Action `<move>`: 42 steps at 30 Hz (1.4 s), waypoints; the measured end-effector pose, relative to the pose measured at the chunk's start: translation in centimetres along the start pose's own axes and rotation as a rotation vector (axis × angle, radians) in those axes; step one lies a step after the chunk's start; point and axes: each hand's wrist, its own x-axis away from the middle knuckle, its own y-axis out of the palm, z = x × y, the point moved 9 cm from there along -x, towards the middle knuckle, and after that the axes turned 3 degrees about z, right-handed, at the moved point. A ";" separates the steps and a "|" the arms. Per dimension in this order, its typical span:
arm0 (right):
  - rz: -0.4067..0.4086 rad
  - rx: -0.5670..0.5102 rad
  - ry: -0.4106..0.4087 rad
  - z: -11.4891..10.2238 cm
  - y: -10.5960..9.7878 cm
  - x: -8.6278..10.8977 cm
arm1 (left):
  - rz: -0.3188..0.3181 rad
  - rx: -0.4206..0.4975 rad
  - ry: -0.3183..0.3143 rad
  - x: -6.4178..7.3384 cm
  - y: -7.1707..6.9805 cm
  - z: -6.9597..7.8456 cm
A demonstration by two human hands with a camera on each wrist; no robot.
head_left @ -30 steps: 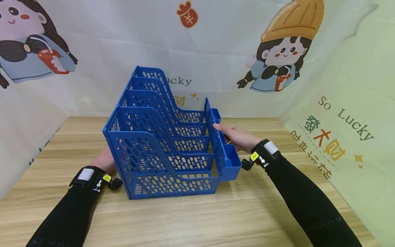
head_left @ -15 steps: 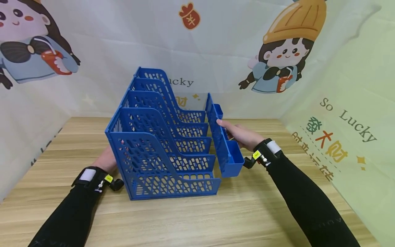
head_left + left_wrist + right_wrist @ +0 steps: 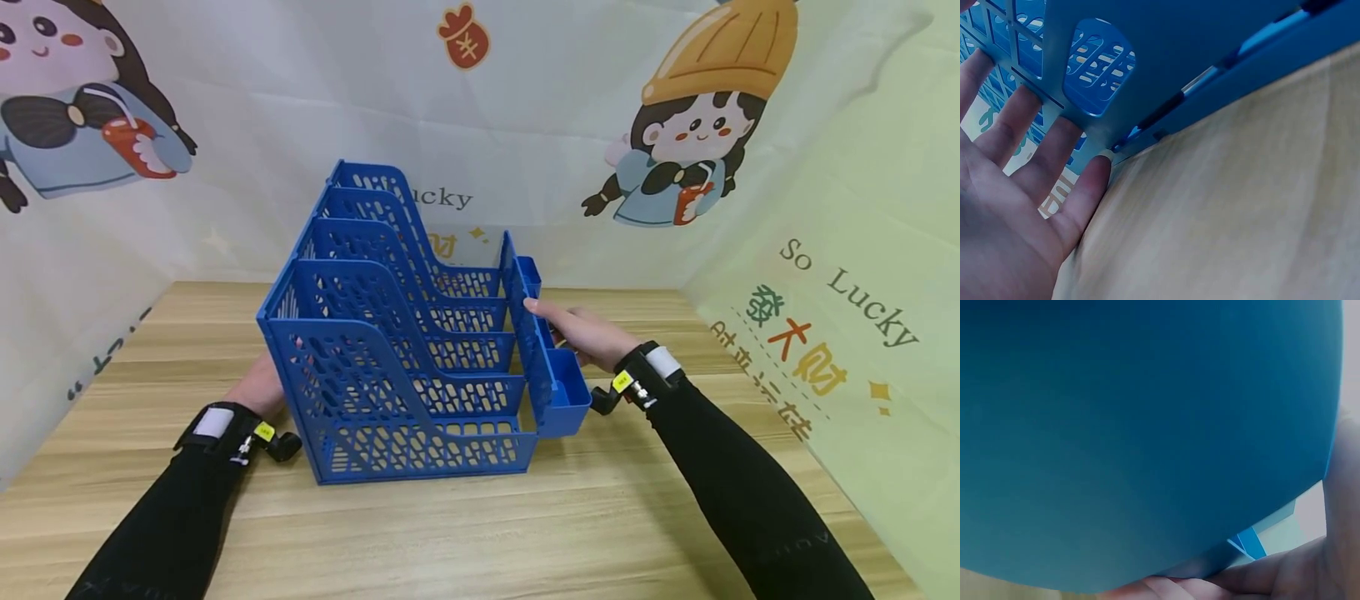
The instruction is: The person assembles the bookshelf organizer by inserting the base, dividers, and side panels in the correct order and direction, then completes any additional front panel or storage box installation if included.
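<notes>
A blue plastic file rack (image 3: 339, 327) with several upright slots and perforated walls stands on the wooden table. My left hand (image 3: 258, 385) is at its back, mostly hidden in the head view; in the left wrist view its spread fingers (image 3: 1054, 153) press against the rack's back, low by the table. My right hand (image 3: 591, 333) pinches a blue front panel (image 3: 535, 358) with small pen cups, thumb on the inner face and fingers behind. The panel stands near-upright along the rack's front ends, with a narrow gap at the near end. A smooth blue surface (image 3: 1147, 425) fills most of the right wrist view.
The wooden table (image 3: 390, 533) runs in front of the rack and to both sides. A pale cloth backdrop (image 3: 525, 125) with printed cartoon figures and lettering rises behind and at the sides.
My right hand first pulled the panel up and right, away from the rack's front, then lowered it slightly back against it. The rack and my left hand have stayed nearly in place.
</notes>
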 end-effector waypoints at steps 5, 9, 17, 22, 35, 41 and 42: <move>0.008 -0.027 -0.019 -0.6 -0.4 0.4 | 0.002 0.034 0.019 0.1 0.0 0.3; -0.007 -0.004 0.006 -0.3 0.1 0.4 | 0.006 0.005 -0.011 0.1 -0.2 0.0; -0.012 0.013 0.010 0.3 0.3 0.1 | 0.012 -0.065 -0.055 0.3 -0.1 -0.3; -0.017 0.002 -0.006 -0.2 0.1 0.3 | 0.008 -0.073 -0.053 0.3 -0.1 -0.1; -0.040 -0.025 0.005 -0.1 0.4 0.5 | 0.004 -0.059 -0.033 0.2 -0.2 -0.2; -0.040 -0.024 0.009 -0.4 0.5 0.7 | 0.032 -0.028 0.002 0.3 -0.4 0.0; -0.036 -0.018 0.013 -0.2 0.6 0.7 | 0.030 -0.023 -0.008 0.3 -0.4 0.0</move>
